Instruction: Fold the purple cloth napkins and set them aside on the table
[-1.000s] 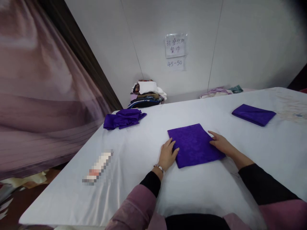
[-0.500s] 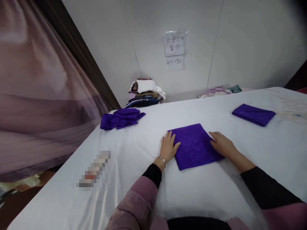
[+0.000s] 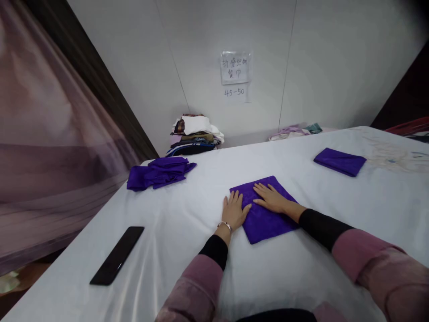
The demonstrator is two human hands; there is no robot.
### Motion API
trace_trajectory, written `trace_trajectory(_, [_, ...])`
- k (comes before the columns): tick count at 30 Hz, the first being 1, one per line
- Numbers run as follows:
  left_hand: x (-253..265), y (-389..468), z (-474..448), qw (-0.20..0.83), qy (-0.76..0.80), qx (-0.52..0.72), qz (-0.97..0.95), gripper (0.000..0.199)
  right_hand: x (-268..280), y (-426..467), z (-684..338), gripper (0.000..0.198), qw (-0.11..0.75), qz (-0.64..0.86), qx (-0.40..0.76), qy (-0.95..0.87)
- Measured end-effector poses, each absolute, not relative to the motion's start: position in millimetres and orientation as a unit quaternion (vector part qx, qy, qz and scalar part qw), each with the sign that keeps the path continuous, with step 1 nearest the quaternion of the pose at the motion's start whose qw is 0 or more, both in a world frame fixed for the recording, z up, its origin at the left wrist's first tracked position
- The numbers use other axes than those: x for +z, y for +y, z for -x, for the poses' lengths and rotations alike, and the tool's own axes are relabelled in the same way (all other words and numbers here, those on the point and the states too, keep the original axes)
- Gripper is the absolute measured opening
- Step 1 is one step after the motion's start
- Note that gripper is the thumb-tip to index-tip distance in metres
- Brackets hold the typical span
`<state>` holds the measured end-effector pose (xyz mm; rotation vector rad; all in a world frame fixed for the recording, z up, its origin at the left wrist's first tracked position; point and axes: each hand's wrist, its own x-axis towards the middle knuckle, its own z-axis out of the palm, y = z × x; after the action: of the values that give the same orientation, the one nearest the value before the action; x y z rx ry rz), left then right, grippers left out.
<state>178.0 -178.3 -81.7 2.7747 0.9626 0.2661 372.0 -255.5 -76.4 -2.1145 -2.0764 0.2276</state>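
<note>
A purple cloth napkin [image 3: 266, 226], folded into a square, lies flat in front of me on the white-covered table [image 3: 187, 232]. On its left edge rests my left hand [image 3: 234, 211], fingers spread and a bracelet at the wrist. My right hand [image 3: 271, 198] lies palm down across the upper middle of the napkin, its fingers stretched out and pointing left. Neither hand grips anything. To the right sits another purple napkin [image 3: 340, 162], folded into a narrower shape. A loose heap of purple cloth [image 3: 161, 173] is at the far left.
A black phone-like slab [image 3: 117, 256] lies on the left of the table. Behind the table are a stack of folded clothes [image 3: 196, 135] and more cloth [image 3: 291, 132]. A handwritten sign [image 3: 235, 69] hangs on the wall. A pinkish curtain [image 3: 50, 134] drapes at left.
My right hand has moved left from the napkin's right edge onto its middle. The left hand stays at the left edge. The view has shifted slightly to the right.
</note>
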Motion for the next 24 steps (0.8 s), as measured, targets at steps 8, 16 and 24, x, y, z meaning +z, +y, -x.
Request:
trace_trajectory(8, [-79,-181,-179,0.104,0.327,0.092,-0.935,0.062,-79,-262,-404,0.075,0.060,0.799,0.008,-0.598])
trace_trajectory(16, [-79,-181,-178,0.100,0.331,0.086,-0.934,0.063,-76,-235,-386,0.072,0.068,0.725,0.055,-0.683])
trace_trajectory(24, [-79,-181,-176,0.096,0.330,0.086,-0.935,0.062,-90,-243,-435,0.072,0.066,0.802,0.054,-0.592])
